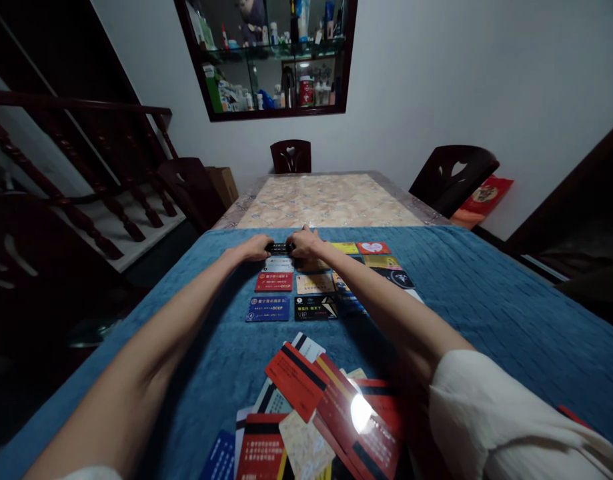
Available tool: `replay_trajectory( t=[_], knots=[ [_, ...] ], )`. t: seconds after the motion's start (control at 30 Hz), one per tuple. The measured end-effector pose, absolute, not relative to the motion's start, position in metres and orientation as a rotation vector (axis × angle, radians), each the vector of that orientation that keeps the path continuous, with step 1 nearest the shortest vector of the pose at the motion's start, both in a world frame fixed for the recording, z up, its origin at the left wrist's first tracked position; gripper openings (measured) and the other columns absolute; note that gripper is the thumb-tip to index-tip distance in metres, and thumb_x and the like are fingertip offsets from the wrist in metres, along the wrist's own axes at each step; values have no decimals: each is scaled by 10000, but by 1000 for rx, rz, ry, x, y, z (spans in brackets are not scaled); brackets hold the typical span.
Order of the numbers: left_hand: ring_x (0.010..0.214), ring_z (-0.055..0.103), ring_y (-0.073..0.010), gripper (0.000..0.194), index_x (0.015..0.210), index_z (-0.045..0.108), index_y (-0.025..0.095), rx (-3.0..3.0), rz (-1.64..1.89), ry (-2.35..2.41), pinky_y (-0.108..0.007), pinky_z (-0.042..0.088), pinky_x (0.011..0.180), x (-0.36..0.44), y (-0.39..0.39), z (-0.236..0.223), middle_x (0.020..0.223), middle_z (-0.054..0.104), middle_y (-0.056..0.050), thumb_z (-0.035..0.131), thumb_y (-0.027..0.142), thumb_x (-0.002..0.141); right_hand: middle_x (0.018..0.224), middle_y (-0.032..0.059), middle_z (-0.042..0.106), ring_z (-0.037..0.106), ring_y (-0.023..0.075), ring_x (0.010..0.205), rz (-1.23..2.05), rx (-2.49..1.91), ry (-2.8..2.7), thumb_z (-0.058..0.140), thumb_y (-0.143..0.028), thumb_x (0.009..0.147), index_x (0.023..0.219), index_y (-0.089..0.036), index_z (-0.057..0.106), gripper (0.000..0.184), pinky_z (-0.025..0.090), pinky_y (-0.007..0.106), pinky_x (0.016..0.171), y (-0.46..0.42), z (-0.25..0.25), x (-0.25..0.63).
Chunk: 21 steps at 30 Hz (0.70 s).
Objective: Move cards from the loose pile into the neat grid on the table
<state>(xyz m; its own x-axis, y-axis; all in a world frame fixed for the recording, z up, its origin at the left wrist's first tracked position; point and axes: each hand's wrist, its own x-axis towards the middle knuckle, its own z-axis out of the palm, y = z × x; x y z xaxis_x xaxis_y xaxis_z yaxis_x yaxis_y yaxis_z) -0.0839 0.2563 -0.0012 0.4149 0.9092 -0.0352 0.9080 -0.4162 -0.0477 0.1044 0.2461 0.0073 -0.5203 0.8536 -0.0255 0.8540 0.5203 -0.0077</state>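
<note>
Behind everything, a pale wall [461, 87] closes off the room, and a long table [331, 200] runs toward it, its near part under a blue cloth [491, 280]. Dark railing [86, 105] stands at the left; a cabinet [281, 115] with glass shelves is set in the wall. Three chairs [292, 155] are drawn up: one at the far end, one on either side.

On the cloth, a loose pile [296, 380] of cards, many of them red with black stripes, lies nearest the person. Beyond it are neat rows [315, 284] of cards, partly covered by the right arm [386, 300], which ends in a white sleeve [506, 413].

Both hands are at the farthest row. The left hand [255, 247], narrow, has its fingers bent in at the left end of a black card [280, 249]; the right hand [306, 242] is curled over the card's right end. Whether either pinches it or merely touches it, I cannot tell. Nearer in the same column come a silver card [279, 265], a red card [274, 282] and a blue card [267, 309]. A heart card [373, 247] ends the far row at the right, just beside a yellow card [345, 247].
</note>
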Motion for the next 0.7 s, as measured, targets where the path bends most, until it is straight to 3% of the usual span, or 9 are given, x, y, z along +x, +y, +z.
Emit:
replay_trajectory(
  t=[0.23, 0.47, 0.7],
  knots=[
    [1032, 622, -238, 423, 1113, 694, 184, -2618, 72, -1688, -275, 484, 910, -79, 255, -3, 1080, 703, -71, 564, 155, 712, 1294, 133, 629, 422, 386, 1251, 35, 1500, 2727, 570, -271, 802, 1250, -234, 663, 460, 396, 503, 944, 243, 8, 106],
    [897, 626, -212, 337, 933, 727, 141, -2599, 127, -1730, -254, 494, 806, -74, 259, -7, 884, 714, -56, 544, 91, 654, 1266, 142, 641, 432, 372, 1229, 87, 1481, 2728, 569, -278, 795, 1208, -206, 683, 434, 401, 483, 936, 244, 6, 105],
    [862, 610, -191, 247, 833, 715, 91, -2615, 115, -1739, -239, 481, 805, -74, 262, -9, 866, 718, -85, 545, 75, 655, 1276, 145, 630, 433, 371, 1226, 107, 1471, 2728, 581, -280, 793, 1196, -186, 687, 428, 403, 487, 940, 243, 5, 102]
  ],
)
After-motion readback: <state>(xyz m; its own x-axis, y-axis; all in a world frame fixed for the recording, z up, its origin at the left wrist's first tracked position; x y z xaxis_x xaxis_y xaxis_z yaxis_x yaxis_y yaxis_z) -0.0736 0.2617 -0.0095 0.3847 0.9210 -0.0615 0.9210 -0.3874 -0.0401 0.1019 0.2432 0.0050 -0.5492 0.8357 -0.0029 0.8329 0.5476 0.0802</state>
